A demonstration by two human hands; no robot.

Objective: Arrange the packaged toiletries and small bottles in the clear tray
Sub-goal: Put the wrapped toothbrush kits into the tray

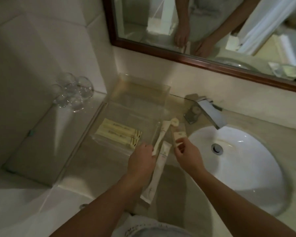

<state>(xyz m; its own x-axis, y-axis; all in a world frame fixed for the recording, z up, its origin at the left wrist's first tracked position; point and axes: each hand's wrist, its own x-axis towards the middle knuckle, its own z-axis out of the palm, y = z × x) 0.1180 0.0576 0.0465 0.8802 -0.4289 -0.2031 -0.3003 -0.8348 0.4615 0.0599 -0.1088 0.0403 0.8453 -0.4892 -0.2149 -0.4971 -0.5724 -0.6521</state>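
Both forearms enter from the near edge over the tabletop (181, 182). All positions below are given relative to the clear tray (109, 115).

Left hand (140, 161): at the tray's near right corner. Its fingers (148, 147) are closed on the lower end of a long white tube (161, 135), which rises tilted away from the person; the tube's round cap end sits above the tray's right edge.

Long white sachet (156, 171): lying on the tabletop just off the tray's near right corner, between the 2 hands, running from beside the left wrist up toward the tube. Whether the left hand touches it cannot be told.

Right hand (188, 154): just right of the tray, apart from it. Its fingers (179, 147) are pinched on a small cream packet (178, 137), held upright beside the tube. The picture is blurred here and the packet's print is unreadable.

Inside the tray: 2 flat cream packets (118, 133) lie side by side at the near left part of the tray floor, touching each other. The far half of the tray looks bare.

Right of the tray: a white sink (246, 168) with a chrome tap (210, 113) behind it.

Left of the tray, at its far corner: a cluster of upturned glasses (72, 94).

Beyond the tray: a wood-framed mirror (195, 60) on the wall.
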